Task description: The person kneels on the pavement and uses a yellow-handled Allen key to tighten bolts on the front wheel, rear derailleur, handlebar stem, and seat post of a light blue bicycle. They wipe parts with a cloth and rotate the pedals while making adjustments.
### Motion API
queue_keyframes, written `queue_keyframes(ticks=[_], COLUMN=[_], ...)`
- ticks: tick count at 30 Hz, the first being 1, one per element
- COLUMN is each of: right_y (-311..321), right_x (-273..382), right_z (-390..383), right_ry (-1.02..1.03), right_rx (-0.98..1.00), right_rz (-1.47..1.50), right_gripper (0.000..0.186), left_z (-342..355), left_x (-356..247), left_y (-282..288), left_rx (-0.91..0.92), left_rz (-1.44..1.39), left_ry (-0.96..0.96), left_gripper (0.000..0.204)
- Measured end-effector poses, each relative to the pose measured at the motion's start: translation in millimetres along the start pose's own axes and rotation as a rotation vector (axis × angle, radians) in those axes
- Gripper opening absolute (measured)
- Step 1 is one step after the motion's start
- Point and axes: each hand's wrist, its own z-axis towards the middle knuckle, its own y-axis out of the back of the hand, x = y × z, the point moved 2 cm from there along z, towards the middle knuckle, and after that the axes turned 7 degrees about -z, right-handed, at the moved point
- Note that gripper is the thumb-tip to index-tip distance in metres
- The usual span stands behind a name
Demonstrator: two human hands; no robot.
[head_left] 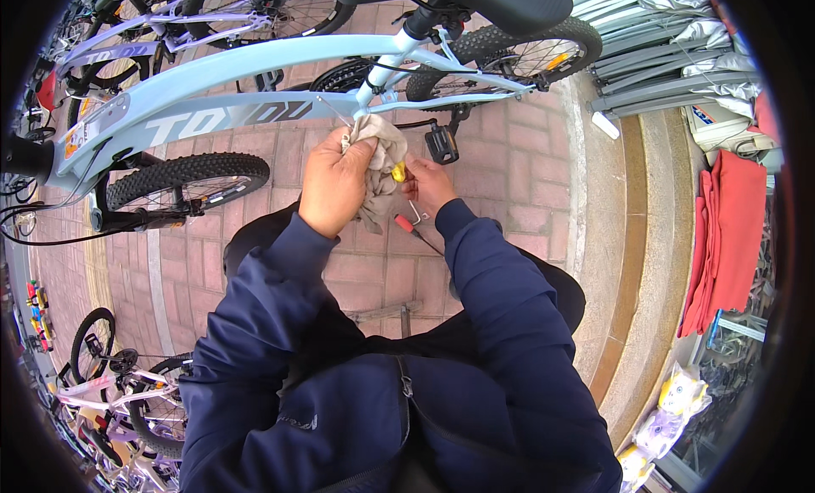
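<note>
At left, a blue bike [263, 62] stands on the far side. The left hand [336, 181] pinches a beige rag [384, 143] between its fingers, beside the frame. Right of that, a yellow piece [399, 171] meets the right hand [431, 186], fingers curled; I cannot tell whether they grip it. The pedal [441, 143] lies farther right.
</note>
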Motion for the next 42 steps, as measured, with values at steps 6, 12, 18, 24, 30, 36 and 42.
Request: queue_keyframes(ticks=[6,12,18,24,30,36,42], right_y=[57.3,52.7,22.5,-49.5,-128.1,-138.9,-180.6], right_x=[-139.8,-186.0,-164.0,-103.2,-3.2,117.0,217.9], right_z=[66.2,85.2,85.3,84.8,19.9,-62.1,-160.9], right_ry=[-0.044,-0.237,-0.276,0.088,0.560,0.412,0.417], right_rx=[-0.244,-0.362,-0.567,0.053,0.139,0.169,0.581], right_rz=[-1.514,-1.508,-1.378,-1.383,-1.061,-0.856,-0.413], right_gripper=[0.024,0.034,0.026,0.025,0.024,0.033,0.043], left_z=[-14.1,-22.7,-29.9,-30.6,-32.4,-44.8,-61.6], left_x=[-15.8,-21.6,-23.3,-25.9,-25.2,-20.4,-12.9], left_y=[12.9,30.9,47.0,50.7,67.1,110.0,136.7], left_rx=[-0.032,-0.052,-0.113,-0.126,-0.291,-0.484,-0.661], left_rz=[-0.081,0.064,0.102,0.083,-0.252,-0.477,-0.232], left_ry=[0.130,0.257,0.272,0.080,-0.163,-0.357,-0.316], left_gripper=[0.012,0.013,0.014,0.015,0.020,0.017,0.019])
